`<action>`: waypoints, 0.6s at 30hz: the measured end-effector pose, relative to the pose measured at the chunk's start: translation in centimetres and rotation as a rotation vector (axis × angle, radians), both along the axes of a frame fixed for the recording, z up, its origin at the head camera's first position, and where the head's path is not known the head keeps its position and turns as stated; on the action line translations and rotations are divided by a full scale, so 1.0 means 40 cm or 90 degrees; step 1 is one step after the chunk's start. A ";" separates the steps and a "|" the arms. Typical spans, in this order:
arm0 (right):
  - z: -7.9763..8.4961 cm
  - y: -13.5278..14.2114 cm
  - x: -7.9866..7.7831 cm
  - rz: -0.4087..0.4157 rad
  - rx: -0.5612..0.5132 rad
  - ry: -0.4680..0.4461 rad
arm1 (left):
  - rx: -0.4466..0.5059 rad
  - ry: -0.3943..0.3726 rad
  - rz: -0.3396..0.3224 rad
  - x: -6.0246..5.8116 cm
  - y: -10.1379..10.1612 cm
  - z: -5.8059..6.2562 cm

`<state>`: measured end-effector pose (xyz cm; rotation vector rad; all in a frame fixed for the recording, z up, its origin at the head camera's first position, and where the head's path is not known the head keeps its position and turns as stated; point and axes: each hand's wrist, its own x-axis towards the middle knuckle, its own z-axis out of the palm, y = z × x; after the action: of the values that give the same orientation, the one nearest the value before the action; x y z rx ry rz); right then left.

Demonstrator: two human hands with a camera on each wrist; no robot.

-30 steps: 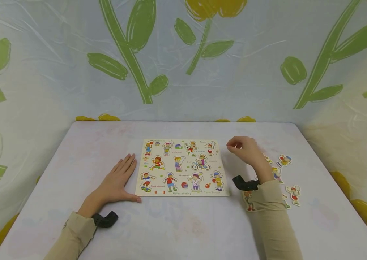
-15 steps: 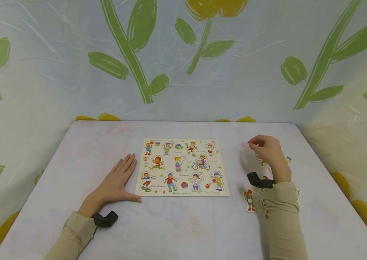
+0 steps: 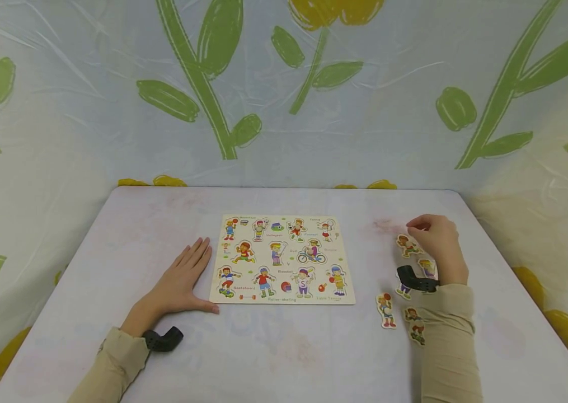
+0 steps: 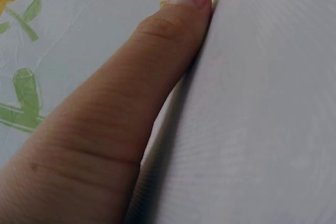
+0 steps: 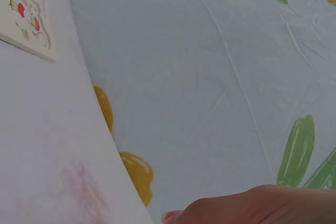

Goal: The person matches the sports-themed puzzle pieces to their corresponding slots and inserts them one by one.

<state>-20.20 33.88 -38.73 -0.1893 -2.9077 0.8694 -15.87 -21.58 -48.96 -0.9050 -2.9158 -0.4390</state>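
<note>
My left hand (image 3: 183, 282) lies flat on the table with its fingers spread. Its thumb touches the lower left corner of a wooden puzzle board (image 3: 258, 284) printed with children playing sports; the left wrist view shows the thumb (image 4: 157, 40) against the tabletop. On the right, my right hand (image 3: 437, 240) hovers over several loose puzzle pieces, fingers loosely curled, with nothing visible in them. Just left of it lies a running-child piece (image 3: 408, 245). Only the thumb side of the hand (image 5: 252, 205) shows in the right wrist view.
Nearer me lie a basketball-player piece (image 3: 386, 310) and a skateboarder piece (image 3: 416, 324). A purple-trousered piece (image 3: 403, 286) and a golfer piece (image 3: 427, 267) are partly hidden by the wrist camera (image 3: 417, 280). Behind the table (image 3: 284, 358) hangs a flowered sheet (image 3: 374, 123).
My right hand has moved right, from beside the board to above the loose pieces, uncovering the basketball-player and skateboarder pieces. The left hand and the board have stayed put.
</note>
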 end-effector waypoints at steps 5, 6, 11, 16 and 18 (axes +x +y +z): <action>-0.010 0.017 0.003 0.004 0.002 -0.059 | 0.010 0.014 -0.005 0.000 -0.001 0.001; -0.012 0.022 0.002 0.006 -0.001 -0.078 | 0.010 0.013 -0.006 0.001 -0.001 0.001; -0.032 0.037 -0.007 0.005 -0.042 -0.173 | 0.001 0.000 -0.002 -0.001 -0.003 0.001; -0.055 0.041 -0.017 -0.011 -0.046 -0.179 | -0.004 -0.007 0.000 -0.002 -0.005 0.001; -0.062 0.038 -0.018 -0.025 -0.045 -0.170 | -0.005 -0.006 0.000 -0.002 -0.005 0.001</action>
<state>-20.92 35.41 -41.20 -0.3952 -3.1043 1.0136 -15.94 -21.78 -48.92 -0.9061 -2.9278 -0.4324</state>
